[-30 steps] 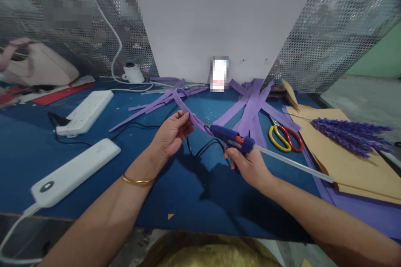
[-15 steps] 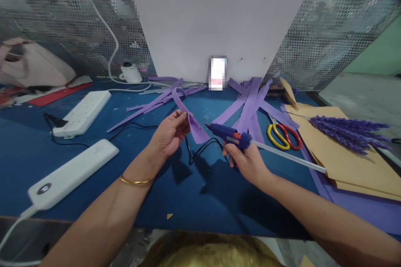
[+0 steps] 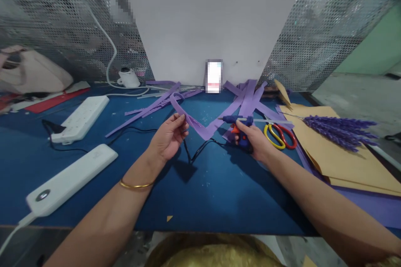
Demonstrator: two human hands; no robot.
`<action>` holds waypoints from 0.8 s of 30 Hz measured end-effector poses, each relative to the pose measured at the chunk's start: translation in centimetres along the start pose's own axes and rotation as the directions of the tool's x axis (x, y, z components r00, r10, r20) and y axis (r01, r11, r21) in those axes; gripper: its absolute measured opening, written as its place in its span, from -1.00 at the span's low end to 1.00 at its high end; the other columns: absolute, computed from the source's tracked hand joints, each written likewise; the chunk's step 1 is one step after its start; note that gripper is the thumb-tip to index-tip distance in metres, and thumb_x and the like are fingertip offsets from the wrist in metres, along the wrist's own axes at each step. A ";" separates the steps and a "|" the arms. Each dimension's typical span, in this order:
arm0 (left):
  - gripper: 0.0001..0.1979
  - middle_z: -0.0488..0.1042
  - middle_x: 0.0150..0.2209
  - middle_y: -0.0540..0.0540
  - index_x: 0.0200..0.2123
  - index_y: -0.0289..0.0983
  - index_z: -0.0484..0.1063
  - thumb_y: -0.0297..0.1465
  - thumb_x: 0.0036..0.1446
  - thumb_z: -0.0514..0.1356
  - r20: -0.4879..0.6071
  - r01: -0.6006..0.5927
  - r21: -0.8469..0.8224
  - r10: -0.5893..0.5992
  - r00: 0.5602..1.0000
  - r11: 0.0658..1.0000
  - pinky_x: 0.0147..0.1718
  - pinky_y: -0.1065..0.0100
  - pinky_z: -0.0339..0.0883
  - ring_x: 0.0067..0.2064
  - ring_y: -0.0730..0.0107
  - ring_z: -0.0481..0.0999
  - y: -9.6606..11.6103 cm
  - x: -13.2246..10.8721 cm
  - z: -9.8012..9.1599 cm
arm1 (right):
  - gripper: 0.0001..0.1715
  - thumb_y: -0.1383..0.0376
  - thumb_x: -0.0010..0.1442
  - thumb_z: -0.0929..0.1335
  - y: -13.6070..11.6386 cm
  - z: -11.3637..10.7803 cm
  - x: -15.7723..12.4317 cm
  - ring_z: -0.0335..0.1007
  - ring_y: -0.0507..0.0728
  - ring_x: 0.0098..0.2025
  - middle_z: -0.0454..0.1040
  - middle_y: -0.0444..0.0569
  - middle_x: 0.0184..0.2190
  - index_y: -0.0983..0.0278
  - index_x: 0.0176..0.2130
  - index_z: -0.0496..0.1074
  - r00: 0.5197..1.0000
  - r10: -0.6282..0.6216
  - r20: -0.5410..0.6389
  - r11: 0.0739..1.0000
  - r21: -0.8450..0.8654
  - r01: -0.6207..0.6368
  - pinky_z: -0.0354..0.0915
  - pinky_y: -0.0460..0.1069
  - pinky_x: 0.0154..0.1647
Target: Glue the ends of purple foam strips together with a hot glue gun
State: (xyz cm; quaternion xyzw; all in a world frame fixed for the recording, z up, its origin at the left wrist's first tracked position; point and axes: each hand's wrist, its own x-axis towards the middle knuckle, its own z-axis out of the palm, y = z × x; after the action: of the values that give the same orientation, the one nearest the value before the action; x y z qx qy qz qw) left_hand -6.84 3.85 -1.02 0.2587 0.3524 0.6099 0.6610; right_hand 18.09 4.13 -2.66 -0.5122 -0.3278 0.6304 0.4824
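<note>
A purple strip (image 3: 196, 127) is pinched between the thumb and fingers of my left hand (image 3: 171, 134); one end curls up behind the fingers and the other points toward the right. My right hand (image 3: 250, 137) is wrapped round a blue hot glue gun (image 3: 238, 120), its nozzle pointing left near the strip's right end. A clear glue stick (image 3: 266, 121) juts from the back of the gun. The gun's black cord (image 3: 200, 148) loops on the table between my hands. Behind the gun lies a pile of wide purple strips (image 3: 246, 102).
Scissors with yellow and red handles (image 3: 283, 135) lie right of my right hand. Further right, purple lavender stems (image 3: 341, 127) rest on tan sheets (image 3: 351, 171). Narrow purple strips (image 3: 156, 104), a power strip (image 3: 82, 119) and a white device (image 3: 73, 179) lie left. A phone (image 3: 214, 77) leans on a white board.
The glue gun in my right hand has moved right and now lies more level, its nozzle farther from my left fingers. My left hand keeps its pinch on the strip.
</note>
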 end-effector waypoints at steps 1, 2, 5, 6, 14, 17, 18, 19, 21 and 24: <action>-0.66 0.44 -0.52 0.12 -0.41 -0.30 0.38 -0.47 -0.15 0.50 0.015 0.008 0.004 -0.008 1.000 1.000 -0.56 0.53 0.36 -0.52 0.59 0.46 -0.1 -0.1 0.1 | -0.73 0.16 0.13 0.50 0.0 -0.1 0.4 0.33 -0.03 -0.58 0.44 -0.14 -0.62 0.30 -0.39 0.48 1.000 0.027 0.016 0.999 0.035 -0.028 0.35 -0.14 -0.54; -0.66 0.44 -0.53 0.12 -0.41 -0.31 0.38 -0.47 -0.16 0.50 0.030 0.015 0.009 -0.015 0.999 1.000 -0.56 0.54 0.36 -0.52 0.59 0.45 -0.2 -0.2 0.1 | -0.79 0.23 0.11 0.51 0.1 -0.2 0.7 0.39 -0.01 -0.53 0.49 -0.10 -0.57 0.31 -0.41 0.49 0.998 0.052 0.044 0.996 0.068 -0.055 0.38 -0.13 -0.50; -0.67 0.44 -0.53 0.10 -0.41 -0.31 0.40 -0.46 -0.16 0.51 0.060 0.031 0.026 -0.032 0.998 0.999 -0.55 0.54 0.37 -0.52 0.58 0.46 -0.4 -0.3 0.2 | -0.87 0.33 0.06 0.51 0.2 -0.3 1.2 0.54 0.06 -0.34 0.61 0.03 -0.40 0.33 -0.41 0.51 0.985 0.065 0.160 0.984 0.155 -0.091 0.48 -0.10 -0.30; -0.68 0.44 -0.53 0.09 -0.41 -0.31 0.41 -0.45 -0.15 0.50 0.065 0.034 0.032 -0.036 0.997 0.999 -0.55 0.54 0.38 -0.51 0.58 0.46 -0.5 -0.3 0.2 | -0.89 0.35 0.05 0.51 0.3 -0.4 1.2 0.56 0.08 -0.29 0.62 0.06 -0.36 0.33 -0.40 0.51 0.980 0.055 0.189 0.984 0.159 -0.086 0.50 -0.08 -0.25; -0.72 0.44 -0.53 0.09 -0.41 -0.32 0.43 -0.47 -0.12 0.49 0.084 0.024 0.011 -0.025 0.996 1.000 -0.56 0.54 0.39 -0.52 0.58 0.45 -0.3 -0.2 0.0 | -0.83 0.46 -0.02 0.49 0.4 -0.3 0.1 0.56 0.09 -0.45 0.62 0.06 -0.43 0.33 -0.37 0.48 0.998 0.033 0.052 0.991 -0.129 -0.026 0.46 -0.11 -0.51; -0.76 0.43 -0.54 0.09 -0.42 -0.32 0.43 -0.49 -0.07 0.45 0.078 0.027 0.006 -0.028 0.997 1.000 -0.55 0.53 0.40 -0.52 0.57 0.46 -0.2 -0.1 0.0 | -0.84 0.51 -0.03 0.43 0.1 0.1 -0.3 0.57 0.10 -0.46 0.61 0.06 -0.43 0.32 -0.41 0.41 1.000 0.009 -0.025 1.000 -0.026 -0.009 0.49 -0.08 -0.50; -0.78 0.43 -0.54 0.09 -0.42 -0.32 0.43 -0.49 -0.05 0.44 0.073 0.029 0.003 -0.029 0.997 1.000 -0.55 0.53 0.40 -0.52 0.57 0.46 -0.2 -0.1 0.0 | -0.84 0.51 -0.03 0.42 0.1 0.3 -0.4 0.56 0.10 -0.47 0.59 0.04 -0.45 0.31 -0.42 0.39 0.999 -0.002 -0.047 1.000 -0.007 0.002 0.48 -0.08 -0.53; -0.79 0.43 -0.54 0.09 -0.43 -0.31 0.42 -0.50 -0.04 0.43 0.068 0.032 0.002 -0.032 0.997 1.000 -0.55 0.52 0.40 -0.52 0.57 0.46 -0.2 -0.1 0.0 | -0.84 0.51 -0.02 0.41 0.0 0.4 -0.4 0.56 0.10 -0.47 0.58 0.02 -0.47 0.30 -0.42 0.38 0.998 -0.018 -0.066 1.000 0.003 0.018 0.46 -0.09 -0.55; -0.81 0.43 -0.54 0.08 -0.43 -0.31 0.42 -0.52 -0.01 0.41 0.058 0.035 -0.004 -0.035 0.998 0.999 -0.56 0.52 0.39 -0.53 0.56 0.46 -0.2 -0.1 0.1 | -0.86 0.47 0.00 0.40 0.1 0.5 -0.5 0.54 0.09 -0.48 0.56 0.00 -0.49 0.29 -0.41 0.36 0.994 -0.051 -0.093 0.999 0.015 0.052 0.43 -0.10 -0.56; -0.82 0.43 -0.54 0.08 -0.43 -0.31 0.41 -0.53 0.01 0.39 0.043 0.040 -0.019 -0.039 0.998 0.999 -0.57 0.52 0.39 -0.53 0.56 0.46 -0.2 -0.2 0.1 | -0.84 0.40 0.02 0.41 0.5 0.7 -0.6 0.49 0.06 -0.51 0.55 -0.03 -0.45 0.28 -0.32 0.38 0.987 -0.092 -0.128 0.995 0.014 0.094 0.42 -0.08 -0.54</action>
State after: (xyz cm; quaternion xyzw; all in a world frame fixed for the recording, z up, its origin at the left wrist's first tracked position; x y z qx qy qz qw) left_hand -6.63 3.63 -1.03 0.2582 0.3373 0.5945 0.6828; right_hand 17.32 3.46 -2.77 -0.5309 -0.3136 0.5764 0.5363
